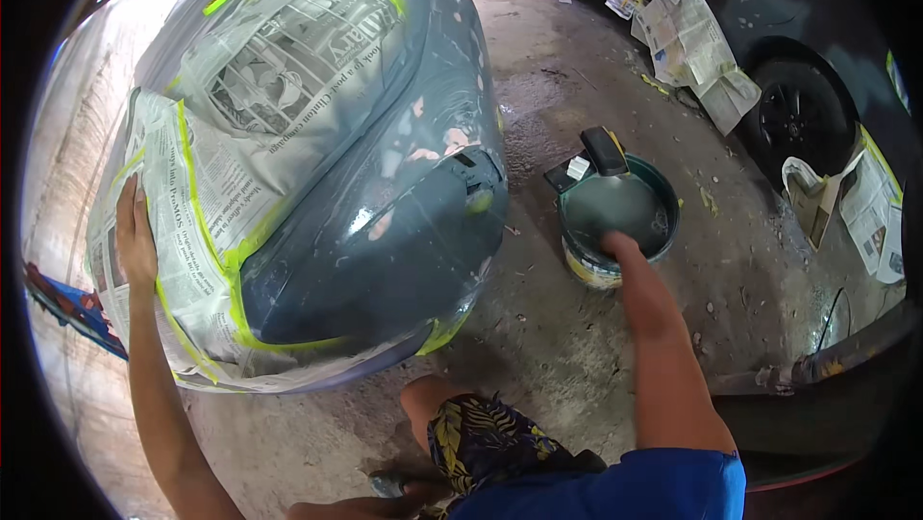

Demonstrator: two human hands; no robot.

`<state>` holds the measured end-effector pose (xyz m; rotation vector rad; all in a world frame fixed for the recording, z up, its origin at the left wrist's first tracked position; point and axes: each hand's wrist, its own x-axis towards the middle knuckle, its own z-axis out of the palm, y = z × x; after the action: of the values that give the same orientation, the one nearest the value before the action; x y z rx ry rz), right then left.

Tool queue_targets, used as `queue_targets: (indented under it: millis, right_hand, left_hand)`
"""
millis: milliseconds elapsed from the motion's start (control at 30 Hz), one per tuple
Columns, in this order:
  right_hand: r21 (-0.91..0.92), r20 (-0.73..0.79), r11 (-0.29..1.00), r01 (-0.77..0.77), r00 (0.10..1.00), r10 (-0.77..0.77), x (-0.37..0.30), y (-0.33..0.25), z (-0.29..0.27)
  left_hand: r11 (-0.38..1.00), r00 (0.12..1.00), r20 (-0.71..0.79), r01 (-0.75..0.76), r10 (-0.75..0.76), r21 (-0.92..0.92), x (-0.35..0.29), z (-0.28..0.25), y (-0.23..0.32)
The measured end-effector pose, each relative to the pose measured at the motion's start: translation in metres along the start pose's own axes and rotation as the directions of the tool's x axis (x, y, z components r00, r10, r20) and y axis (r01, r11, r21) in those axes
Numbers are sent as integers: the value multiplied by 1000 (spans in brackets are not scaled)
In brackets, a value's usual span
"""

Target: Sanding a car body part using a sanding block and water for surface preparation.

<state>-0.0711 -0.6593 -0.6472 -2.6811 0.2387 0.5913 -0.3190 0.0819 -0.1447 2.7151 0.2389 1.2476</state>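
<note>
A grey-primed car body panel (385, 251) with bare pinkish patches bulges up in front of me, wet and shiny in places. Newspaper sheets (216, 193) edged with yellow-green masking tape (198, 195) cover the part to its left. On that paper my left hand (136, 236) lies flat, fingers stretched out, holding nothing. To the right, a dark green bucket (670, 232) holds murky greyish water (615, 203). My right hand (618, 243) dips into the water; its fingers are under the surface, so whatever they hold is hidden. A black block (604, 151) rests across the bucket's far rim.
Beside that block, a second dark, flat piece (567, 173) with a white label sits on the rim. A dark car (808, 15), partly papered, stands at the far right with its black wheel (796, 116). Scraps litter the rough concrete floor (548, 347).
</note>
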Motion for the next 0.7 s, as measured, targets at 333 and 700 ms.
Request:
queue_targets:
  millis: [333, 700]
  right_hand:
    - [-395, -667, 820, 413, 484, -566, -59, -116, -111]
    - [-420, -577, 875, 242, 673, -463, -39, -132, -88]
  left_hand:
    - [999, 999, -27, 21, -20, 29, 0, 1, 0]
    - [998, 999, -11, 51, -50, 23, -2, -3, 11]
